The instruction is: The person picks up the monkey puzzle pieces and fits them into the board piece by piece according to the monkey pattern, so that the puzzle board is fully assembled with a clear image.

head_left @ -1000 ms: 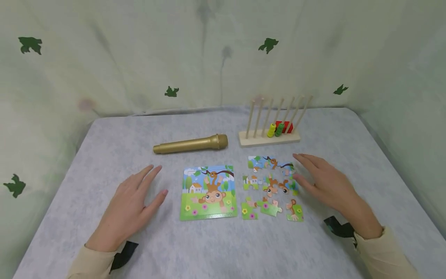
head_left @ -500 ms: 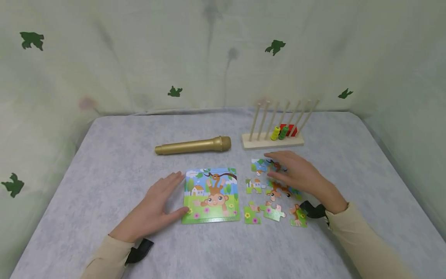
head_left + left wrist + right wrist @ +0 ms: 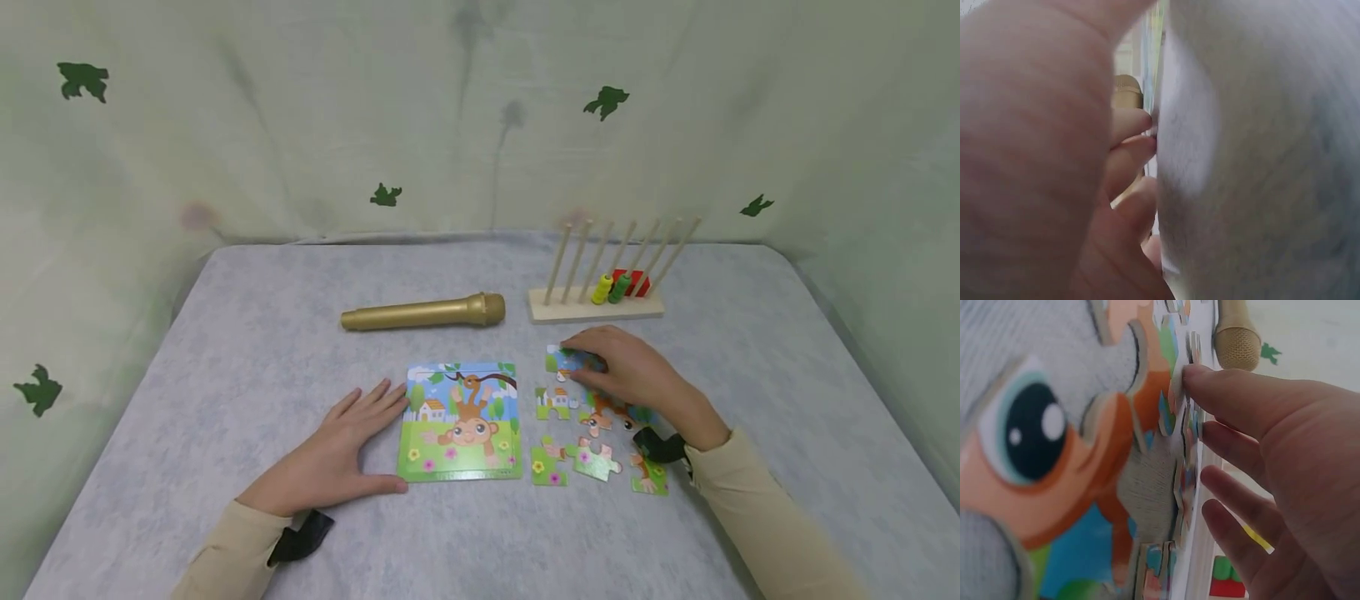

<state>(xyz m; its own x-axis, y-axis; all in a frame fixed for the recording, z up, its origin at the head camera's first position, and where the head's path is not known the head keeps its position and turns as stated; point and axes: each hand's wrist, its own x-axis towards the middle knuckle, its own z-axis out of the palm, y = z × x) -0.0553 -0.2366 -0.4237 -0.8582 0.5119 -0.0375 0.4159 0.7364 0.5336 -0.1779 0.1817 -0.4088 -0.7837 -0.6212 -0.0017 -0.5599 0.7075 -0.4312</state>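
Observation:
A square monkey-picture puzzle board [image 3: 457, 433] lies in the middle of the table in the head view. Beside its left edge, my left hand [image 3: 330, 462] rests flat with fingers spread; its fingertips and thumb meet that edge. Loose puzzle pieces [image 3: 596, 461] lie right of the board. My right hand [image 3: 637, 375] is low over the upper row, thumb and index finger at opposite sides of the upper-left puzzle piece [image 3: 555, 360], which still lies flat. In the right wrist view the thumb [image 3: 1222, 387] stands apart from the fingers. The hand hides some pieces.
A gold toy microphone [image 3: 423, 314] lies behind the board. Behind the pieces stands a wooden bead rack [image 3: 596, 310] with upright pegs, yellow and green beads and a red block. Pale curtains [image 3: 315, 125] with green bird shapes surround the table.
My left hand has moved right to the board's edge. The right hand has swung left from beside the pieces to above the upper row, its thumb and index finger drawing closer together.

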